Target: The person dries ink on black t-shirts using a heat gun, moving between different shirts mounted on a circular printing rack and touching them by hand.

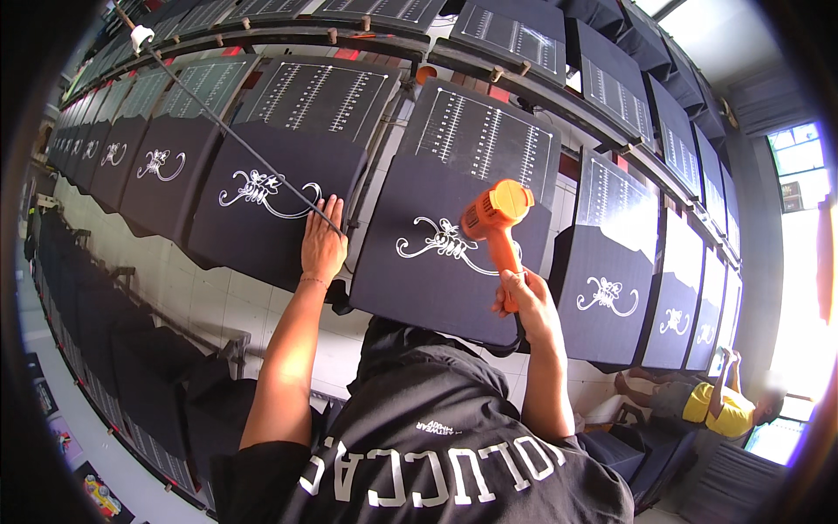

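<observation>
My right hand (534, 310) is wrapped round the handle of an orange hair dryer (499, 208), held above a dark fabric panel (410, 284). That panel lies over a sloping board and bears a white curling print (449, 237), partly covered by the dryer. My left hand (324, 247) rests flat with its fingers stretched out, at the right edge of the neighbouring dark panel (227, 231). Beside its fingertips is the end of that panel's white print (259, 190). A thin dark cord (209, 113) runs from the upper left down to my left hand.
Rows of boards with white ruled marks (484, 131) stretch to both sides, many covered with printed dark fabric. A long rail (559, 93) runs behind them. An orange cup (426, 74) stands at the back. At the right, a person in a yellow shirt (723, 410) sits near bright windows.
</observation>
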`<control>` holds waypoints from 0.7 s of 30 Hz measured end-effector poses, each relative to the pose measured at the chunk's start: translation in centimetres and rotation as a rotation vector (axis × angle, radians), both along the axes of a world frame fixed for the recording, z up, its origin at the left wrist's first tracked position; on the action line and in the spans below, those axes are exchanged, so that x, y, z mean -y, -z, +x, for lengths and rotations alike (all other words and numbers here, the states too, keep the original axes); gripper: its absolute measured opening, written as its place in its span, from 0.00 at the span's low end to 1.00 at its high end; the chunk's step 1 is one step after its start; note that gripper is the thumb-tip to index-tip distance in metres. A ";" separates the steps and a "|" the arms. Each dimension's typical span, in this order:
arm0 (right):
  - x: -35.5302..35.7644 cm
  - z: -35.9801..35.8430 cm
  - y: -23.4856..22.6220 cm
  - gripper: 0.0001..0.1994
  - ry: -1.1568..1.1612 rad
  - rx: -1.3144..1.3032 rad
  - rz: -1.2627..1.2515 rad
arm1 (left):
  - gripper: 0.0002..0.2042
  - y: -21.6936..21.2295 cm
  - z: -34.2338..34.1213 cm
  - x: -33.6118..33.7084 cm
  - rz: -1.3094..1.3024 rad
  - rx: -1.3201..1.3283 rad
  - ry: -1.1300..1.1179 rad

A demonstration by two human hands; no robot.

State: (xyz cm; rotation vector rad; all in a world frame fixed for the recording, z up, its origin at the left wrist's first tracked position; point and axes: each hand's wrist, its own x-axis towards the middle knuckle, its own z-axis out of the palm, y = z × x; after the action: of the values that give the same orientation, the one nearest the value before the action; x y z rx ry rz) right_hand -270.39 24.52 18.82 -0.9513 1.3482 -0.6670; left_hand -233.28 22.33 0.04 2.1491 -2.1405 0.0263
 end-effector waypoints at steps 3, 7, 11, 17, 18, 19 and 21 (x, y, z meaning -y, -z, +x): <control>-0.2 0.3 0.3 0.17 0.012 -0.076 -0.086 | 0.34 0.0 0.0 0.1 -0.005 0.001 0.003; 0.1 -0.8 0.3 0.17 0.055 -0.039 -0.047 | 0.35 0.1 0.1 0.0 -0.003 0.004 -0.005; -0.3 -0.5 0.7 0.17 0.040 -0.065 -0.066 | 0.35 -0.1 0.0 0.1 0.002 -0.009 0.004; -0.6 -0.7 -0.6 0.15 0.017 0.082 0.031 | 0.35 -0.4 0.1 -0.1 0.020 -0.036 -0.006; -0.8 -0.6 -0.5 0.15 0.008 0.021 0.005 | 0.35 -0.4 0.0 0.0 0.021 -0.035 -0.006; -1.1 -0.5 -0.3 0.15 0.000 -0.039 -0.021 | 0.35 -0.4 -0.1 0.1 0.022 -0.034 -0.006; -1.7 0.0 -0.2 0.14 0.002 -0.135 -0.053 | 0.34 -0.6 -0.1 0.1 -0.011 -0.050 0.006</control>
State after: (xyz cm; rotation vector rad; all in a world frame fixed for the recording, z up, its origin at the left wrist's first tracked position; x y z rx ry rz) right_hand -270.44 26.17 18.97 -1.0530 1.4560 -0.6516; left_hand -233.42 22.26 0.59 2.1142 -2.1152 -0.0161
